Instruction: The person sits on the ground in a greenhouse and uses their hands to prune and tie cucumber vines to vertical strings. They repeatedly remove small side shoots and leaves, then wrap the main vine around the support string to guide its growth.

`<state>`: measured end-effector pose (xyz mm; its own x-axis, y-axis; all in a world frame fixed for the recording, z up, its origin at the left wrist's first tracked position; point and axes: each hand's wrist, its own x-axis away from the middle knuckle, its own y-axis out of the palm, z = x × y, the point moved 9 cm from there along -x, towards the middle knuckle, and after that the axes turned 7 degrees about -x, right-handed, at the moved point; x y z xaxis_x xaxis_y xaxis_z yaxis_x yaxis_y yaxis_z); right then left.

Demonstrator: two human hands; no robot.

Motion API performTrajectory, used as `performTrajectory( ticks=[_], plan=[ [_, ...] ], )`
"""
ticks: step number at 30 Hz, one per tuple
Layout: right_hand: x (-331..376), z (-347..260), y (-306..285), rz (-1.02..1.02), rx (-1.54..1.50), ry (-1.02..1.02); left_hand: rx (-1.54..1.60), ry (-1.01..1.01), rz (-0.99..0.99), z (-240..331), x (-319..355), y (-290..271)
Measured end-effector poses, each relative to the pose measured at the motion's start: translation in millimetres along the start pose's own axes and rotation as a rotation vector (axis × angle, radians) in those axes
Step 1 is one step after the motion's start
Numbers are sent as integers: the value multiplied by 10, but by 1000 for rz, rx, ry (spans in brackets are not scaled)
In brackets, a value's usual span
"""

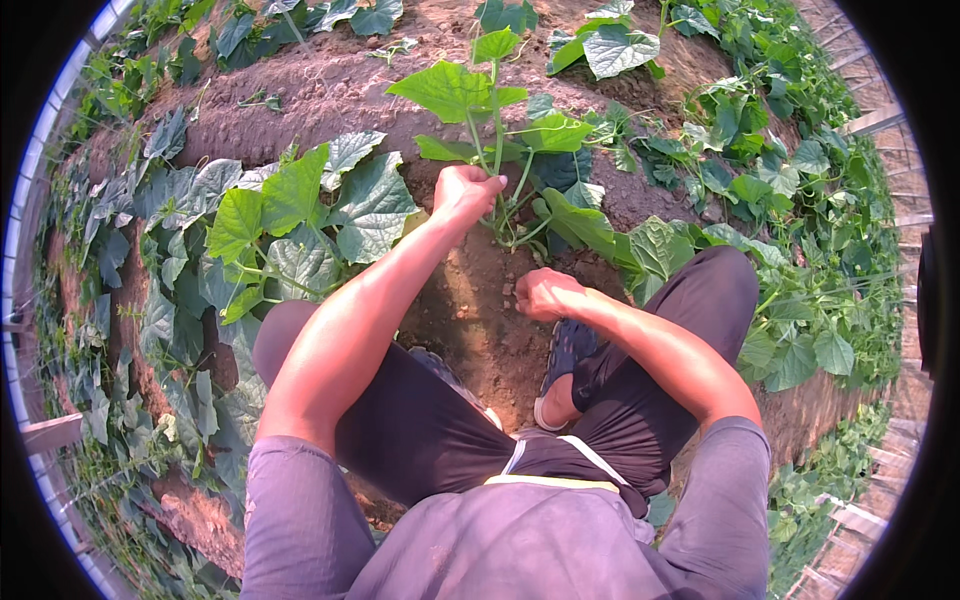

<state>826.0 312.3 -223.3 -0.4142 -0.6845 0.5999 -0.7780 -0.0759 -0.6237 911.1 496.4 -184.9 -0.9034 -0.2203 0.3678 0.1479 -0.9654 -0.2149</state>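
The vine (497, 118) rises from the soil (465, 290) straight ahead of the crouching person (505, 550), just beyond the shoes (568, 352), its broad leaves (446, 90) spreading above the left hand (464, 192). That hand has thumb and fingers pinching the vine partway up, and it stands close to upright there. The right hand (548, 294) hangs nearer the knees, just this side of the vine's foot and apart from it as far as I can see; its fingers are curled in together, and I cannot tell whether they hold anything. To my eye this is a steadying step, one hand propping the vine while the other waits close by. A next move would call for a light pinch on the left, lest the vine bend or snap, and careful fingers on the right.
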Motion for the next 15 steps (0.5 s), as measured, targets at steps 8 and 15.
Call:
performTrajectory(
  ticks=[8, 15],
  plan=[
    [-450, 1162, 108, 967, -516, 430, 23, -18, -3, -3, 34, -19],
    [-413, 1032, 193, 658, -418, 545, -7, -22, 18, -5, 9, -72]
  ],
)
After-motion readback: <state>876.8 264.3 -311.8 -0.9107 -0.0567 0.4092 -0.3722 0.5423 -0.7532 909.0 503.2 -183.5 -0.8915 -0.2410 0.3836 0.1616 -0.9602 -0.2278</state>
